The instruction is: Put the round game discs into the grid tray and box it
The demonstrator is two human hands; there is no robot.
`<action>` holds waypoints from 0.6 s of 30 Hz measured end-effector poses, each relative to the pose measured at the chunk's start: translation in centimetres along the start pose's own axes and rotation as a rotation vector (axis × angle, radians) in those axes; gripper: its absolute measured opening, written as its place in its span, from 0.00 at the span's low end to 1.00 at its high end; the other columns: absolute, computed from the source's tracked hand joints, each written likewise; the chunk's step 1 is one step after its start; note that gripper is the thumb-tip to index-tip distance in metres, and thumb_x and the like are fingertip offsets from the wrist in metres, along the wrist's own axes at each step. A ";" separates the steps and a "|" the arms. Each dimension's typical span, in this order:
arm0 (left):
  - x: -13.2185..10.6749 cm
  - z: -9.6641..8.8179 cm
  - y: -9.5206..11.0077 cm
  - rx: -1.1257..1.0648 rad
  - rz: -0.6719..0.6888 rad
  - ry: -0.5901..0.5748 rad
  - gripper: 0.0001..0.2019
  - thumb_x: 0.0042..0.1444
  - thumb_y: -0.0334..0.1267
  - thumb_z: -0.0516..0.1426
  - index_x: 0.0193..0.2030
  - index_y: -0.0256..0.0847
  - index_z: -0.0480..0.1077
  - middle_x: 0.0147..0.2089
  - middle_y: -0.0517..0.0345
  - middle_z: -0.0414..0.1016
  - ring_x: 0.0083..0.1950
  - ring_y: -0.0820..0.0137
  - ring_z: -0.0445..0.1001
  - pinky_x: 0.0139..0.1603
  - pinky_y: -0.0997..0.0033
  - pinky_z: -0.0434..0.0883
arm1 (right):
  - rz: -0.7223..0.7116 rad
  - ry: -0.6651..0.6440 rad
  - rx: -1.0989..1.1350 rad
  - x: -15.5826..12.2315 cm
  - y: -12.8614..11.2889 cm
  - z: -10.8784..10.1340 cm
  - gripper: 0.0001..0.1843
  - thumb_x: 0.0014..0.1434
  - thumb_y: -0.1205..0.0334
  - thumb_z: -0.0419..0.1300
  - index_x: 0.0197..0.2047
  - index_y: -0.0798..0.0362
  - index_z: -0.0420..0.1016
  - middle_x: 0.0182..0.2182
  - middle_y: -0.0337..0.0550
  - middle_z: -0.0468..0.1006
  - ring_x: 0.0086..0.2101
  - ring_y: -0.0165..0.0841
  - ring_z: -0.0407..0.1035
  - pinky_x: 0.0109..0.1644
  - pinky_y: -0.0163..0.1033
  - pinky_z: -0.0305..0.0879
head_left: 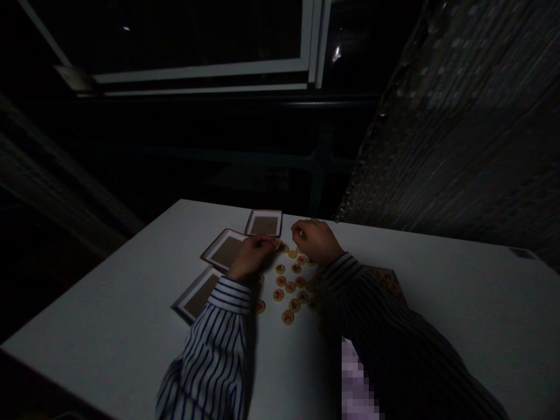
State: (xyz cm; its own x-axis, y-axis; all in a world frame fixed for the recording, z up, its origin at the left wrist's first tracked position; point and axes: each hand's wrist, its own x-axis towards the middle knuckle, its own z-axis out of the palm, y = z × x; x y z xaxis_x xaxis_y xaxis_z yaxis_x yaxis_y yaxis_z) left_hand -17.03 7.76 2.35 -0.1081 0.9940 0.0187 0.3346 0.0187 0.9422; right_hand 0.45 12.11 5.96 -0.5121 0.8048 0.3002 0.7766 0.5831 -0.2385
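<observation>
Round wooden xiangqi pieces (290,287) with red or dark characters lie loosely spread on the white table (144,291), between and in front of my hands. At the far side of the spread, my left hand (254,255) is closed, its fingertips pinching a pale xiangqi piece (277,242). Across from it, my right hand (318,240) hovers over the spread's far right with fingers curled together; whatever they hold is hidden. Three shallow open trays or lids stand by my left arm: a far one (265,225), a middle one (224,251) and a near one (200,296), partly covered by my sleeve.
More pieces rest on a dark flat board or box (385,279) at the right, partly behind my right forearm. A small dark label (522,253) is at the table's far right. Beyond the far edge are a bead curtain (437,157) and a white window frame (205,73). Light is dim.
</observation>
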 end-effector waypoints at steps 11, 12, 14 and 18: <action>-0.2 0.0 0.6 -0.406 -0.154 0.004 0.14 0.42 0.41 0.62 0.35 0.35 0.72 0.30 0.59 0.74 0.28 0.78 0.68 0.29 0.80 0.63 | -0.161 0.040 0.137 -0.2 -0.3 0.5 0.12 0.57 0.63 0.51 0.42 0.53 0.72 0.39 0.43 0.76 0.41 0.34 0.65 0.48 0.39 0.53; -0.2 -0.1 0.6 -0.424 -0.157 0.001 0.14 0.41 0.41 0.63 0.35 0.35 0.72 0.30 0.59 0.74 0.28 0.79 0.68 0.28 0.80 0.62 | -0.177 0.042 0.153 -0.2 -0.3 0.6 0.12 0.57 0.63 0.52 0.43 0.53 0.72 0.40 0.43 0.76 0.41 0.34 0.65 0.47 0.39 0.54; -0.3 -0.1 0.7 -0.457 -0.169 -0.003 0.14 0.41 0.41 0.63 0.35 0.36 0.72 0.30 0.60 0.73 0.27 0.80 0.67 0.27 0.81 0.61 | -0.212 0.044 0.181 -0.2 -0.3 0.8 0.13 0.55 0.62 0.55 0.44 0.54 0.71 0.40 0.44 0.76 0.41 0.35 0.65 0.46 0.40 0.55; -0.3 0.0 0.7 -0.487 -0.182 -0.019 0.14 0.42 0.41 0.63 0.35 0.36 0.72 0.29 0.61 0.72 0.27 0.80 0.67 0.27 0.82 0.61 | -0.254 0.055 0.215 -0.3 -0.4 1.4 0.15 0.54 0.61 0.56 0.46 0.53 0.70 0.42 0.45 0.75 0.41 0.35 0.65 0.45 0.41 0.55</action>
State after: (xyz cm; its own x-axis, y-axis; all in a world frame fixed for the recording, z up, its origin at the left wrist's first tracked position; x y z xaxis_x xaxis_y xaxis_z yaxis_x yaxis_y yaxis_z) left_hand -16.75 7.48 3.01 -0.1059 0.9811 -0.1622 -0.1627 0.1438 0.9761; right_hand -0.21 11.79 4.66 -0.6542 0.6266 0.4235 0.5281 0.7793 -0.3374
